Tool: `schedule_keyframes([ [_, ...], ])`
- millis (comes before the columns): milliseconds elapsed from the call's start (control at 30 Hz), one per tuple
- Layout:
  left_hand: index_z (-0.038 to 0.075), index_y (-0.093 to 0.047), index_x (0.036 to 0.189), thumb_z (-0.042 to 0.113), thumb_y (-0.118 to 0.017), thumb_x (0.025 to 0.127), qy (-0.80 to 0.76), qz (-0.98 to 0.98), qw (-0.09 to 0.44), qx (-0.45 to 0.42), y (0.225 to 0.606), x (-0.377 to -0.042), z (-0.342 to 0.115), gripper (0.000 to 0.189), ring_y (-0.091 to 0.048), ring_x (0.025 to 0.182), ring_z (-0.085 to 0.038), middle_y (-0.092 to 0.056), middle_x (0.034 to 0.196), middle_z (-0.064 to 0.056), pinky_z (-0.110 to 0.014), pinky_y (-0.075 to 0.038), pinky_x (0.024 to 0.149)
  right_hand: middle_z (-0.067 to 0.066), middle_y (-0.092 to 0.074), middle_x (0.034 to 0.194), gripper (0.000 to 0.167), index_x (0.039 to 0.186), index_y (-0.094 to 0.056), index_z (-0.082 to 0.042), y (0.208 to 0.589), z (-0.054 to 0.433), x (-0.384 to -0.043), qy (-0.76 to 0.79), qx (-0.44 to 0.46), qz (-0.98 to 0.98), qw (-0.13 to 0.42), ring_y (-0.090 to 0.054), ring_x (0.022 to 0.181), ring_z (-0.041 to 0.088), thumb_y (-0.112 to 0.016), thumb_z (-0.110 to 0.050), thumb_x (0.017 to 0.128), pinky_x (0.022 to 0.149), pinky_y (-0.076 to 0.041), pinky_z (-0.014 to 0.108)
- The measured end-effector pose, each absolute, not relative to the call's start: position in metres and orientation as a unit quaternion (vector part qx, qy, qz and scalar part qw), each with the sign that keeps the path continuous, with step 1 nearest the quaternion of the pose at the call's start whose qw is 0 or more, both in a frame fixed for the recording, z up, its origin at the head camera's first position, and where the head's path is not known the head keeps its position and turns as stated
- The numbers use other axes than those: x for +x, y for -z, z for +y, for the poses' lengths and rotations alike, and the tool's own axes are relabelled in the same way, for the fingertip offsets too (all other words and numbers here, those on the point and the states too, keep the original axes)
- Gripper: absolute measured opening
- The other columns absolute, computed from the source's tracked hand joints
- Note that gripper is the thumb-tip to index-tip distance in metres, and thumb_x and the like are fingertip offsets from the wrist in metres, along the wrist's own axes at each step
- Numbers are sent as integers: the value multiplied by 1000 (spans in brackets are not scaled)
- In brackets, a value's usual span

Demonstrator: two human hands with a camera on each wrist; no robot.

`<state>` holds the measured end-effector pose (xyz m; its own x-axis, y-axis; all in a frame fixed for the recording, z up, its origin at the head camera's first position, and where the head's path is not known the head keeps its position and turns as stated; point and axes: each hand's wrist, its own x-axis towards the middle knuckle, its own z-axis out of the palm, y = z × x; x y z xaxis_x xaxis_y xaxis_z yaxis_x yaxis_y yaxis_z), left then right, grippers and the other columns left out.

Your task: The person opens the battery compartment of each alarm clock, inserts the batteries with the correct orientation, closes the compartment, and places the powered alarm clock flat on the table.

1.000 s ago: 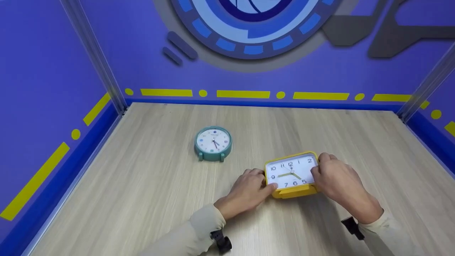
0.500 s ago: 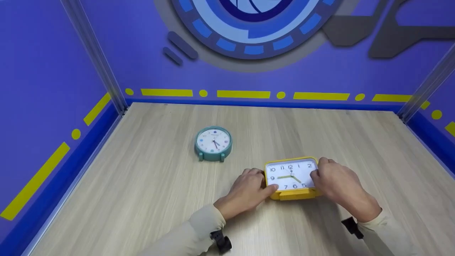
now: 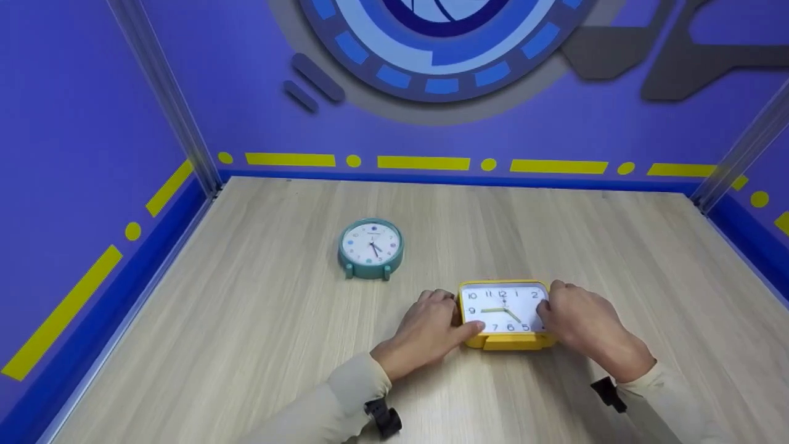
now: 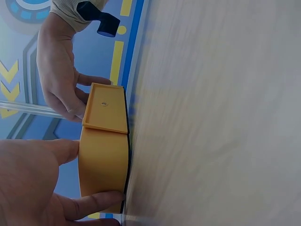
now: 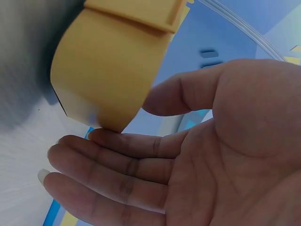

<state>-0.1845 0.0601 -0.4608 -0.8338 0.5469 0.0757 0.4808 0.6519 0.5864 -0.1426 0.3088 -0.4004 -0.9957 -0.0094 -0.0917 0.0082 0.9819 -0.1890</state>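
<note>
A yellow rectangular alarm clock (image 3: 506,311) lies face up on the table, its long sides nearly level in the head view. My left hand (image 3: 428,333) grips its left end, thumb over the lower left corner of the face and fingers along the side. At the other end my right hand (image 3: 588,324) pinches the clock, its thumb on the face's right edge. The left wrist view shows the yellow side of the clock (image 4: 104,150) close above the wood. In the right wrist view, the fingers (image 5: 108,165) extend under the clock's end (image 5: 108,70).
A round teal alarm clock (image 3: 370,250) with two short feet lies face up, farther back and to the left. Purple-blue panels with yellow marks (image 3: 422,163) enclose the wooden table (image 3: 259,296) at the back and sides.
Between both hands, the yellow alarm clock has turned from a tilt to nearly straight, its right end coming down toward the near edge. The right hand moved with it; the teal clock stayed put.
</note>
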Motion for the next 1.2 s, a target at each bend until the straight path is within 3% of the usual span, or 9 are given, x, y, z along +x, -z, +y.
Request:
schedule_keyframes([
  [233, -4, -72, 123, 53, -65, 103, -304, 910, 58, 277, 460, -184, 61, 61, -55, 124, -24, -64, 135, -13, -38, -44, 107, 12, -55, 81, 25, 99, -57, 12, 403, 307, -144, 81, 8, 994, 73, -52, 71, 26, -58, -12, 101, 67, -47, 43],
  [333, -5, -71, 127, 52, -66, 102, -304, 910, 55, 276, 460, -184, 61, 62, -55, 124, -25, -64, 134, -12, -38, -44, 107, 12, -55, 79, 24, 96, -56, 12, 403, 308, -143, 78, -1, 995, 65, -52, 70, 26, -57, -12, 100, 66, -47, 43],
  [1200, -5, -69, 132, 55, -66, 101, -288, 917, 56, 270, 459, -184, 63, 68, -55, 124, -24, -64, 136, -12, -37, -45, 106, 13, -56, 83, 28, 103, -57, 15, 404, 307, -142, 62, 1, 994, 88, -53, 72, 27, -57, -13, 101, 67, -46, 42],
])
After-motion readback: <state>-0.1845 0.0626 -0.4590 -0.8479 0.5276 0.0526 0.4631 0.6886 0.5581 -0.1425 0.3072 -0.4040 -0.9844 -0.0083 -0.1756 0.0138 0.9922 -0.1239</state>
